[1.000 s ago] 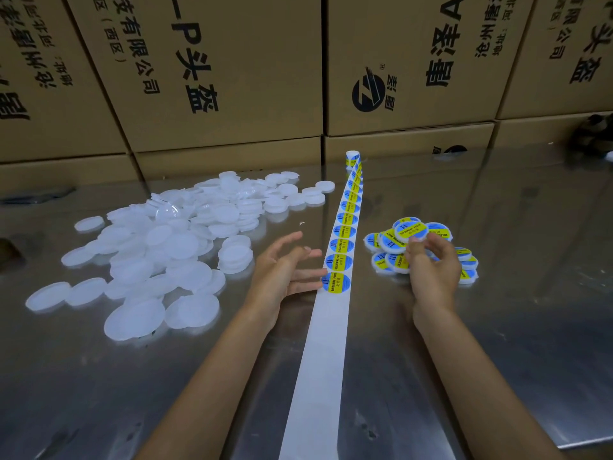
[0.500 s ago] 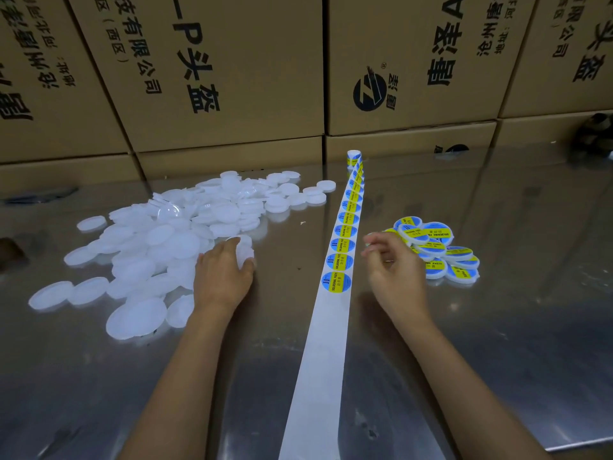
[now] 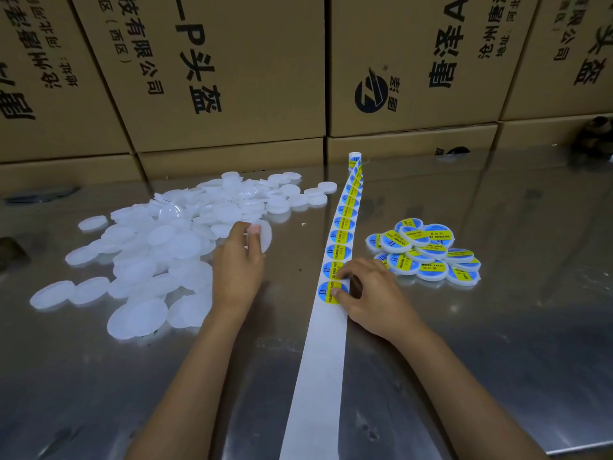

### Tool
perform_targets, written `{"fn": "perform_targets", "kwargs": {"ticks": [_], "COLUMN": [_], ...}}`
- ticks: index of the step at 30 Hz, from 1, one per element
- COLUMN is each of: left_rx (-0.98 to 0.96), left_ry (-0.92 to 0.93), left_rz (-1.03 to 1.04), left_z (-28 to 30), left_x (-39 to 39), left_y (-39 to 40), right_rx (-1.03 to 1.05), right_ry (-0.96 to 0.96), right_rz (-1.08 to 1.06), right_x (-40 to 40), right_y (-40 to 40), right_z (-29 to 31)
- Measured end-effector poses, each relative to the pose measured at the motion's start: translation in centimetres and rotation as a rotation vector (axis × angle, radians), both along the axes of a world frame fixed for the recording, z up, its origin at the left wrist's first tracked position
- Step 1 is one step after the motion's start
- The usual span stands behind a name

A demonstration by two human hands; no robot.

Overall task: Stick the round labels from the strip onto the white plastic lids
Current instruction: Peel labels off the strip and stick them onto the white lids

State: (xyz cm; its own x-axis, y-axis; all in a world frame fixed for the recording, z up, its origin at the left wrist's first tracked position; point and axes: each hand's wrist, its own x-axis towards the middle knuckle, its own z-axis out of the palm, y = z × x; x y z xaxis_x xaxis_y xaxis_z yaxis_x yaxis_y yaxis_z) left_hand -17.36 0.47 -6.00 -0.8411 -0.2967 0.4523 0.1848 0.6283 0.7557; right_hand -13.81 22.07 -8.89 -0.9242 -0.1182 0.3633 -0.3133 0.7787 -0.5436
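Steel table (image 3: 497, 360): left hand (image 3: 237, 270) grips lid (image 3: 263, 235); right hand (image 3: 371, 293) pinches nearest label (image 3: 326, 291).

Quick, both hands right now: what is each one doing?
Left hand: holds one blank white lid in its fingers.
Right hand: fingers pinch the nearest label on the strip.

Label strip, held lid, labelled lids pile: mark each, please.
label strip (image 3: 318, 360): head view, bare backing.
held lid (image 3: 265, 235): head view, right edge.
labelled lids pile (image 3: 431, 260): head view, middle.
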Motion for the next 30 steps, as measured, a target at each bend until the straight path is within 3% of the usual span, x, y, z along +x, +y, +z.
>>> {"fn": "perform_targets", "kwargs": {"ticks": [7, 18, 23, 30], "left_rx": [0.573, 0.902, 0.880, 0.858], "left_ry": [-0.229, -0.409, -0.480, -0.488], "left_rz": [-0.340, -0.540, -0.575, -0.613], "left_z": [0.0, 0.0, -0.3, -0.9], "left_x": [0.3, 1.2, 1.1, 1.0], "left_y": [3.6, 5.0, 4.7, 4.7], "right_rx": [-0.007, -0.129, -0.170, -0.965], "right_ry": [-0.036, 0.006, 0.043, -0.109], "right_rz": [0.042, 0.158, 0.165, 0.054], "right_x": [0.2, 0.6, 1.0, 1.0], "right_y": [-0.4, -0.8, -1.2, -1.3], "right_z": [0.7, 0.8, 1.3, 3.0]}}
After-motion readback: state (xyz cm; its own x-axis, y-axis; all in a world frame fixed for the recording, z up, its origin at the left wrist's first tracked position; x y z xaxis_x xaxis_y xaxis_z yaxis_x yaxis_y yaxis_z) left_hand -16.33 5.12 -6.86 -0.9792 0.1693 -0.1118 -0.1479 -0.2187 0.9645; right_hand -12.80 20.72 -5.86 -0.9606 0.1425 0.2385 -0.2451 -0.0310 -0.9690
